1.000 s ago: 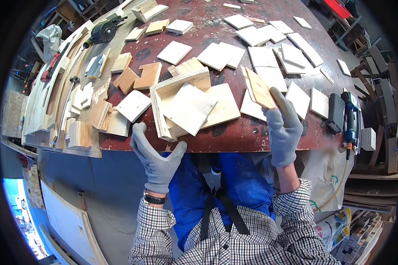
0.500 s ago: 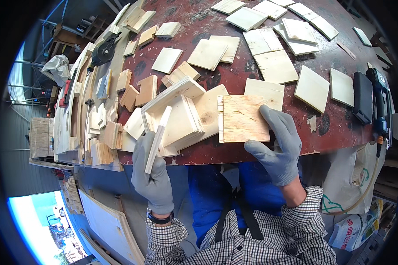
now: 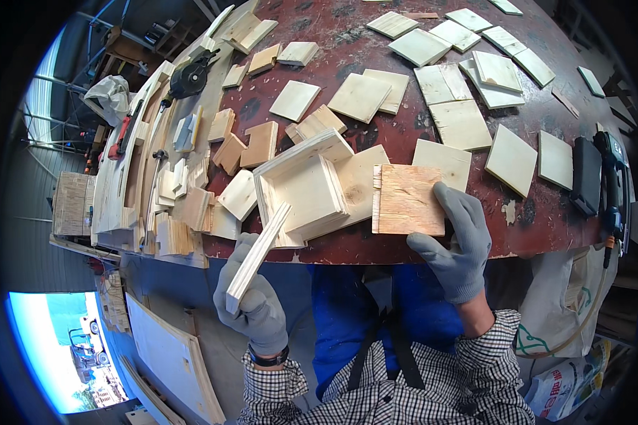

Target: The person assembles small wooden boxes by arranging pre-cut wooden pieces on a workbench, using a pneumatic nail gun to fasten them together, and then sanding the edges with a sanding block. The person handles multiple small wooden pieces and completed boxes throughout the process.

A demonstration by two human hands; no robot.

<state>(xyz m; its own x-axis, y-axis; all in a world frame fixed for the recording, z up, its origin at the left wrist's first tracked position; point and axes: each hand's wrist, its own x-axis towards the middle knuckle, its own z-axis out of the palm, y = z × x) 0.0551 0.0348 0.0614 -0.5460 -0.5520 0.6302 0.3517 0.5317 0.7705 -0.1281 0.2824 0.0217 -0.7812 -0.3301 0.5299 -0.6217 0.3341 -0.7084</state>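
In a grey glove, my left hand (image 3: 254, 304) grips a narrow strip of plywood (image 3: 256, 258), its edge turned up and tilted, off the table's front edge. My right hand (image 3: 459, 244), gloved too, holds a square wooden piece (image 3: 408, 200) by its right side, thumb below and fingers on its upper right corner. Between the hands a small wooden box frame (image 3: 308, 188) with a stacked panel inside lies tilted at the table edge. Behind it a knotted flat board (image 3: 361, 180) partly shows, and the right-hand piece covers part of a pale square panel (image 3: 439, 159).
The red table (image 3: 262, 49) carries several pale wood squares (image 3: 461, 125) across its far side and right. Small blocks (image 3: 260, 144) cluster left of the box frame. At the right edge lies a black power tool (image 3: 608, 166) with a hose; a black tape dispenser (image 3: 190, 76) sits far left.
The strip in my left hand has swung to lean further right, its lower end nearer me. The view has shifted, so the tabletop things appear further right and lower. My right hand keeps its hold.
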